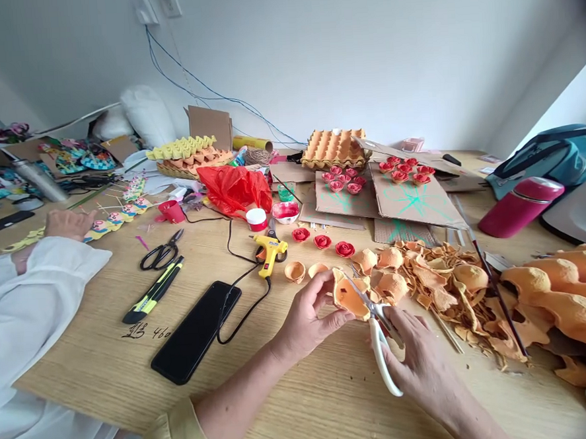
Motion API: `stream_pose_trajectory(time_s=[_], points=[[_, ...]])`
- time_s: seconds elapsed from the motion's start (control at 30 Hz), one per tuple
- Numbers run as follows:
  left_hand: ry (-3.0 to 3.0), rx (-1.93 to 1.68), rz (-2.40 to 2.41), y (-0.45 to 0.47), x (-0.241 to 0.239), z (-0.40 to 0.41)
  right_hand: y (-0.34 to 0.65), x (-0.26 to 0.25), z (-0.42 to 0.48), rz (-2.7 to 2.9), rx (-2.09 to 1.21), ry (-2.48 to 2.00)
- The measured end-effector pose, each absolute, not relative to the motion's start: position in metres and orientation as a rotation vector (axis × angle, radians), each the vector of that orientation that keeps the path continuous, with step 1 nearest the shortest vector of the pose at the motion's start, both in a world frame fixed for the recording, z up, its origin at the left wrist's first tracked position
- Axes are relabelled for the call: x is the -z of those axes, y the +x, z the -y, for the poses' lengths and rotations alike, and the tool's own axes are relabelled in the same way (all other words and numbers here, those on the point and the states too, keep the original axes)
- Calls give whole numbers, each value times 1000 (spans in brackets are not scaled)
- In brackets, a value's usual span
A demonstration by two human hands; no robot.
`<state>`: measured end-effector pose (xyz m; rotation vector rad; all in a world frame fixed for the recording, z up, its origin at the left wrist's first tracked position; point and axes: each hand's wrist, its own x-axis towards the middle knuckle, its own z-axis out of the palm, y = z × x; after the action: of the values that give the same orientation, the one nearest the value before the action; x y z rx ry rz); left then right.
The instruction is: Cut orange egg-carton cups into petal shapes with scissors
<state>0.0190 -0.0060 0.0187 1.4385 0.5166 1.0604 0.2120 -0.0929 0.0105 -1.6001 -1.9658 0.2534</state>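
- Trimming is in hand at the lower centre of the frame, where my left hand holds an orange egg-carton cup, thumb and fingers pinched on its rim.
- My right hand has its fingers closed around white-handled scissors, blades lying against the cup; I cannot tell how far they part.
- Work appears well advanced, by my judgement: red rose-shaped flowers sit on cardboard sheets at upper right, and three red roses line the tabletop at centre.
- Seemingly left to finish: the held cup, two plain cups just left of it, more loose cup pieces beyond it, and an egg tray with cups uncut at lower right.
- Orange pulp scraps are heaped right of centre.
- Hollow and rough-walled, the held cup tilts its opening toward my camera, showing an uneven edge, a small dark spot inside and no red colouring.
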Motion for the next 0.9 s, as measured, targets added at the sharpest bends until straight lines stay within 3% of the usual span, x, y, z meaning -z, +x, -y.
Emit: stream_pose_trajectory(time_s=[0.9], points=[[1627, -1155, -536, 15, -13, 10, 215, -18, 95, 2039, -308, -1466]])
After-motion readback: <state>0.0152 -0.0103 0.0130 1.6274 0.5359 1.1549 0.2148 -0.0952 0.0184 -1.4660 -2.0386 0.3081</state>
